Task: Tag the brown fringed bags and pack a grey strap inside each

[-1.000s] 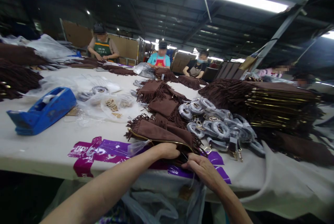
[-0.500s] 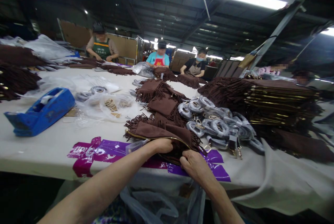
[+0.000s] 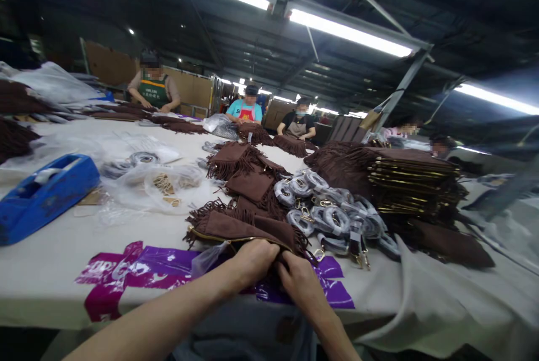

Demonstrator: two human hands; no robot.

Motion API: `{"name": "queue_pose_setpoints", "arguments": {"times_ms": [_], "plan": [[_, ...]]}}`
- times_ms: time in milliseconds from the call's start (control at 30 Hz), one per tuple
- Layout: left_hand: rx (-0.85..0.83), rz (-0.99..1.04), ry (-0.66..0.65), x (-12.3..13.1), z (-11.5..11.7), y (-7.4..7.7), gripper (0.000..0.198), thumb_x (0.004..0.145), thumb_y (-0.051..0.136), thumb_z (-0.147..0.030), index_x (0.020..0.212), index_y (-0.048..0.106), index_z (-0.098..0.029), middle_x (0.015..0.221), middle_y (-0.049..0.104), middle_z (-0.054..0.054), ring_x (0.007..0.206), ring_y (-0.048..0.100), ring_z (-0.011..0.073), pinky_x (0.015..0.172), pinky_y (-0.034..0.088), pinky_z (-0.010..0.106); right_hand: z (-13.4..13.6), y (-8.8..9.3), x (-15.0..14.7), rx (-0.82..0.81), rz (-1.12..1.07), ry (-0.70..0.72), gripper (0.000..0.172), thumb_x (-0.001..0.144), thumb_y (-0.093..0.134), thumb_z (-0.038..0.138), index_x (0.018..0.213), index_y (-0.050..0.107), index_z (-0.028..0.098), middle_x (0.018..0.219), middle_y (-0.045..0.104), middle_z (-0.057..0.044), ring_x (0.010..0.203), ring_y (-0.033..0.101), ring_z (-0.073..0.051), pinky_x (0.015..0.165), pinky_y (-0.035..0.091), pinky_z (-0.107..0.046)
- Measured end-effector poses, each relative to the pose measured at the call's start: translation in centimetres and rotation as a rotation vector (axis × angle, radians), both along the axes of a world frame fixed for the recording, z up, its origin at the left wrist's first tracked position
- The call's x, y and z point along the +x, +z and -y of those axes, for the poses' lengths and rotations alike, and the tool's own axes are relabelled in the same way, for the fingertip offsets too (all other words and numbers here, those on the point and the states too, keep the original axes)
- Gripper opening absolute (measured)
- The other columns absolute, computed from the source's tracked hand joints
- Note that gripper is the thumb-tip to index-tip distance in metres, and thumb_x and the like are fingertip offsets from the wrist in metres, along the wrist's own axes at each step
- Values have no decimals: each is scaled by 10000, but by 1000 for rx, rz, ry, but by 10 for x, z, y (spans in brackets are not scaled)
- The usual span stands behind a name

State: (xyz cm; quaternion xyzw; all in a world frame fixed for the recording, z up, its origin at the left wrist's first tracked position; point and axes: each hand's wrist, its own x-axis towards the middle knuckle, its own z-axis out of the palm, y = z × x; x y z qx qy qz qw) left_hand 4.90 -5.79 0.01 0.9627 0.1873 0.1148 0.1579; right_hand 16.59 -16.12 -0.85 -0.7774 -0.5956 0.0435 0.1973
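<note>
A brown fringed bag point(image 3: 248, 227) with a gold zipper lies at the near table edge, its opening towards me. My left hand point(image 3: 257, 259) is closed at the zipper opening, its fingertips hidden. Close beside it, my right hand point(image 3: 298, 278) has its fingers bent around the right end of the same opening; the fingertips are partly out of sight. A bit of clear plastic point(image 3: 208, 257) pokes out left of my left hand. Under the bag, purple and magenta tape point(image 3: 160, 263) covers the table edge.
Coiled straps point(image 3: 332, 218) with gold clasps lie to the right, before a tall stack of brown bags point(image 3: 412, 181). More fringed bags point(image 3: 250, 184) lie straight ahead. On the left are a blue tape dispenser point(image 3: 50, 195) and a plastic bag point(image 3: 168, 184). Several people work across the table.
My hands have come closer together at the bag's opening, which now gapes less. The whole view has shifted, so table things appear further left and slightly lower.
</note>
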Motion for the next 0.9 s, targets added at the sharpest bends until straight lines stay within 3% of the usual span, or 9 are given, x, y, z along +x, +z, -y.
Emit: {"name": "queue_pose_setpoints", "arguments": {"times_ms": [133,233,367,500,633,733,833,900], "plan": [[76,7,-2,-10,13,19,155,867,489,-139,909,638,-150,933,699,109,856,671,267,758,524,338,7,-8,7,238,-336,170,243,820,554,225,1041,654,222,881,715,-11,836,661,-182,735,480,-234],[105,10,8,-7,22,31,179,917,441,-193,900,617,-163,914,692,97,838,666,259,735,515,332,10,-22,11,408,-551,188,211,875,532,338,905,696,208,729,666,9,677,616,-165,618,468,-230],[133,-109,-53,10,26,50,118,855,520,-198,872,631,-161,891,697,107,798,668,272,699,501,322,10,-36,15,508,-571,115,274,874,516,388,798,697,198,619,607,26,588,552,-151,556,429,-229],[112,-77,-93,55,5,67,241,919,452,-269,836,655,-168,848,698,103,813,668,267,712,505,321,10,-41,17,534,-531,78,218,879,541,348,796,705,231,612,630,32,567,577,-150,549,428,-219],[166,-40,5,122,-19,60,219,881,514,-216,1032,645,-128,1095,666,168,1007,639,294,830,505,362,8,-58,18,506,-378,90,181,915,508,292,966,681,274,836,736,7,748,694,-184,664,470,-224],[181,-49,7,164,-24,42,299,801,633,-199,1086,630,-108,1147,648,197,1090,603,322,904,482,407,4,-75,20,542,-210,45,211,938,473,351,904,663,265,785,736,-11,696,704,-208,613,462,-250],[169,-47,31,183,-27,32,217,819,587,-144,1024,656,-119,1049,686,180,1028,637,296,880,492,399,0,-86,21,589,-80,29,340,967,397,430,805,641,256,691,705,-23,623,684,-208,567,441,-267],[147,-30,60,181,-35,35,176,833,554,-133,958,678,-139,970,704,156,968,659,275,836,504,365,0,-86,22,593,-38,30,395,981,358,449,784,638,254,647,684,-22,586,668,-197,549,435,-265]]}}
